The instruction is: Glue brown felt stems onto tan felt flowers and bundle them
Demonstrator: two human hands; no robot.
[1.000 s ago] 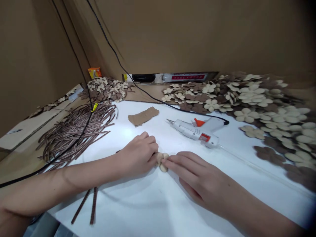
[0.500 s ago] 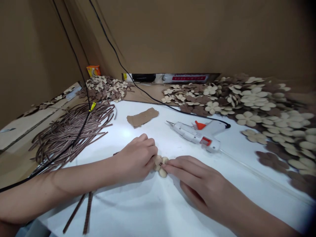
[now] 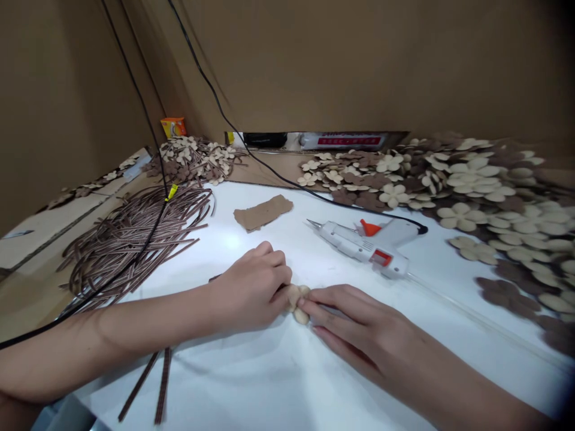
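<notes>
Both our hands sit close together at mid-bench, joined by one small cream flower [image 3: 295, 297]. Our left hand [image 3: 256, 287] is curled, thumb side against the flower's left; our right hand [image 3: 359, 317] pinches it from the right with the fingertips. The left hand's underside grip is hidden from us.

The flower lies low over the white top of the bench [image 3: 251, 377], well in from the front edge, which cuts across at lower left. White surface runs from the hands toward us and beneath both forearms. Two brown strips [image 3: 165, 383] show on the near side of our left forearm, their lower ends near that edge.

Beyond the hands, a band of white leads to a torn cardboard scrap [image 3: 263, 212]. To its right rests the glue gun [image 3: 359, 245], tip pointing left, near our right hand but apart from it; a clear stick [image 3: 467, 308] trails from its back, past the right forearm. Its black cable [image 3: 269, 173] crosses the back of the bench.

Sides are tighter: a heap of brown strips [image 3: 139, 239] on the left, beyond our forearm; a pile of cream and brown flowers [image 3: 471, 179] along the right and back. A cardboard wall [image 3: 314, 66] bounds the far side.
</notes>
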